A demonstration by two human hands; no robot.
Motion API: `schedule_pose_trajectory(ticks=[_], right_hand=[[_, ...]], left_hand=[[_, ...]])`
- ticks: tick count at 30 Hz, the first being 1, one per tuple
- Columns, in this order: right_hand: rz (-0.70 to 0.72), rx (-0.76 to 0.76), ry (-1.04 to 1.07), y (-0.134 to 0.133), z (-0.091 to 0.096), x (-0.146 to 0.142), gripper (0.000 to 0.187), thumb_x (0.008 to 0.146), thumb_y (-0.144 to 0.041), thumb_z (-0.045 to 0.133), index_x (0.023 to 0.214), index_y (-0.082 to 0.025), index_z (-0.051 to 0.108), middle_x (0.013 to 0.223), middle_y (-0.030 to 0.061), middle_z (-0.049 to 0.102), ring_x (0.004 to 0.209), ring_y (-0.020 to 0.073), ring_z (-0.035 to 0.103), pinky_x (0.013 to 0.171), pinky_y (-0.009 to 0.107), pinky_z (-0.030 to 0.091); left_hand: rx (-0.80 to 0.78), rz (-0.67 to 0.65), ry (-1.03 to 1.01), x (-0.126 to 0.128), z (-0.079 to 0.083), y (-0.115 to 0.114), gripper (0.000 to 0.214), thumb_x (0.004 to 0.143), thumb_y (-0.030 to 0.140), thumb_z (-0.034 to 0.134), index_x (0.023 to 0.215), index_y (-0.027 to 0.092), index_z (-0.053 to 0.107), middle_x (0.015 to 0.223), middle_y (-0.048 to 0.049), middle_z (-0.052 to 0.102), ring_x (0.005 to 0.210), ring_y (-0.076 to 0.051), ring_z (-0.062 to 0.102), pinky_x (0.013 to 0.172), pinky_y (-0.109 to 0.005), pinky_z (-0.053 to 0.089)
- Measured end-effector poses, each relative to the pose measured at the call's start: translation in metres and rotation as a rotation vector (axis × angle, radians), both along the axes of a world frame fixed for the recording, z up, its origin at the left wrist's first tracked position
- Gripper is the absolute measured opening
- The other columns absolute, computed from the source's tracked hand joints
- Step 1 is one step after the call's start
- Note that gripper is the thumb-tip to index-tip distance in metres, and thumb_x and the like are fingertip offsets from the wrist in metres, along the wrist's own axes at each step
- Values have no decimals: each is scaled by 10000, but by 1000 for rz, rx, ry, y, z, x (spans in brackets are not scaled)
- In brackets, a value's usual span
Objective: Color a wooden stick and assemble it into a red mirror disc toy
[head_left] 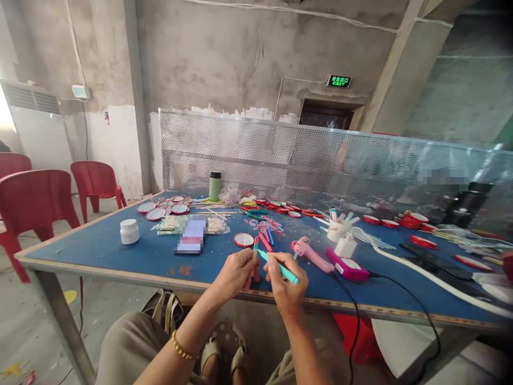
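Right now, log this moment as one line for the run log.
left hand: pinches small red stick | right hand: grips teal stick | nearby: pink glue gun, magenta device | surface: blue table

One view only, head-worn. I'm looking from the near long edge of the table (120, 251), at seated height, facing forward and tilted down across it to the far edge and the perforated screen (280, 155) behind it. Close in: left hand (236, 272) and right hand (286, 286) sit low centre, just over the near edge, knees below. Wide lens, lines bend at the sides. The table's near left corner is in frame; its right end is cut off.
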State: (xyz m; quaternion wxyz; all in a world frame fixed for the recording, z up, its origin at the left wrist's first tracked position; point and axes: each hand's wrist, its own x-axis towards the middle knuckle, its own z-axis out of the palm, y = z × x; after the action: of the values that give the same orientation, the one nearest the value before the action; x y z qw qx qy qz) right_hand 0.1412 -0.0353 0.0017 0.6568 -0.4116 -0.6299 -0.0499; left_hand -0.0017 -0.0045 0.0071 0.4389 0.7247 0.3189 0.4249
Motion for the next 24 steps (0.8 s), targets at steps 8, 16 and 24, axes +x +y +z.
schedule_pose_trajectory(ticks=[8,16,24], right_hand=[[29,2,-10,-1,1,0,203,952,-297,570,796,-197,653,604,-20,658,471,115,597,472,218,468],[41,0,-27,0,1,0,196,953,-279,575,792,-196,649,594,-30,640,476,113,592,493,222,471],[32,-1,18,0,-1,0,191,951,-291,585,803,-193,654,605,-23,653,479,116,603,487,221,464]], left_hand=[[4,1,0,0,-1,1,350,955,493,418,794,198,514,646,24,628,395,-84,498,445,-204,331],[20,-3,-5,0,-4,2,330,964,459,416,794,195,516,638,28,624,393,-81,493,451,-198,330],[10,-7,-4,0,-4,2,322,962,451,416,793,195,514,631,31,618,385,-80,493,444,-198,325]])
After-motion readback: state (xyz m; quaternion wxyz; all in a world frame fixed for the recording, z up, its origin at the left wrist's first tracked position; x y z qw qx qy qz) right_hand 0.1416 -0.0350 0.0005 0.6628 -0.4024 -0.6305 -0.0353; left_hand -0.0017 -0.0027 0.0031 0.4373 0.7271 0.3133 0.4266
